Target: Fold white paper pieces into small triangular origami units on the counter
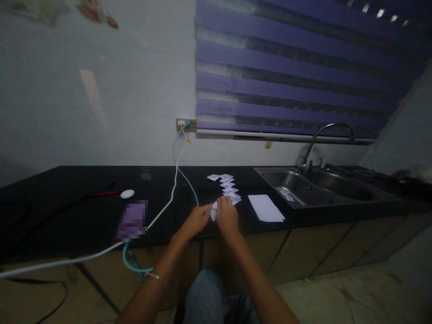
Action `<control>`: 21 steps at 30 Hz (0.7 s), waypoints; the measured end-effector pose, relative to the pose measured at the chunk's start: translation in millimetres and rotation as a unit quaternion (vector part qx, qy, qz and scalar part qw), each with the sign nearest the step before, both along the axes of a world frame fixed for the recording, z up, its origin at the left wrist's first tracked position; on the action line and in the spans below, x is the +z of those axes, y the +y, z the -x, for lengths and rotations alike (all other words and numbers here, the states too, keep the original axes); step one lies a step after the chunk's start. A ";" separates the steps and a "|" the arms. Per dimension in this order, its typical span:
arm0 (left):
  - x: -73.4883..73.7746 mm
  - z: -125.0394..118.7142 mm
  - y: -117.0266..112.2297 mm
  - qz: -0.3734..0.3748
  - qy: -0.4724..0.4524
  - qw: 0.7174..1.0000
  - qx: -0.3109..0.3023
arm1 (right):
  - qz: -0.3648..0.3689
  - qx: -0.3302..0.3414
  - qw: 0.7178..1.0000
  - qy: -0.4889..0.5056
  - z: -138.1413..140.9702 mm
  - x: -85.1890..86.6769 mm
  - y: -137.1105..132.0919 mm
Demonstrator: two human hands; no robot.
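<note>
My left hand (pixel 198 219) and my right hand (pixel 227 215) meet over the front edge of a black countertop (pixel 67 211). Both pinch a small folded piece of white paper (pixel 213 211) between their fingertips. Just behind them a row of several folded white paper pieces (pixel 228 184) runs back toward the wall. A flat white paper sheet (pixel 266 208) lies to the right of my right hand. A thin bracelet circles my left wrist.
A steel sink (pixel 324 186) with a curved tap (pixel 329 135) sits at the right. White and teal cables (pixel 175 180) drop from a wall socket (pixel 186 124) across the counter. A small white round object (pixel 127 194) and a blurred purple item (pixel 132 219) lie left. Purple blinds hang above.
</note>
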State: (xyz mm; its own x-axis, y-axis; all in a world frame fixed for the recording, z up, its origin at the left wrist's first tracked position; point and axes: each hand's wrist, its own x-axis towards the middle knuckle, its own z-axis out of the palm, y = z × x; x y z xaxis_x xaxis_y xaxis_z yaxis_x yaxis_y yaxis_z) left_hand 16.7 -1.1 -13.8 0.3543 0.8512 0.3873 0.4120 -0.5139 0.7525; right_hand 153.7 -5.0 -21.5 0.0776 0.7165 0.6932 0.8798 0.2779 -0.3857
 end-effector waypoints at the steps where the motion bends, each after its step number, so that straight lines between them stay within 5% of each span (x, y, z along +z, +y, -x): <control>1: 0.7 0.5 -0.5 -0.010 0.001 1.000 0.002 | 0.002 -0.004 1.000 -0.003 1.6 -0.2 0.1; 14: 7.9 2.8 -5.5 -0.033 0.006 0.999 0.027 | -0.015 0.013 0.999 0.031 10.1 0.5 -1.9; 21: 10.1 4.0 -8.1 -0.030 -0.002 0.998 0.062 | -0.004 0.102 0.967 0.235 13.0 -0.1 1.6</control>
State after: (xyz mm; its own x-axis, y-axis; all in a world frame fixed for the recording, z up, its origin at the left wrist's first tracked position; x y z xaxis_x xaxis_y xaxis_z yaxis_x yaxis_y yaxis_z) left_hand 12.8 -9.3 -3.7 0.2460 0.8635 0.4404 0.4725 -0.5035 0.7233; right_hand 140.7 -3.4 -21.5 0.2429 0.7445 0.6219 0.5350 0.4320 -0.7261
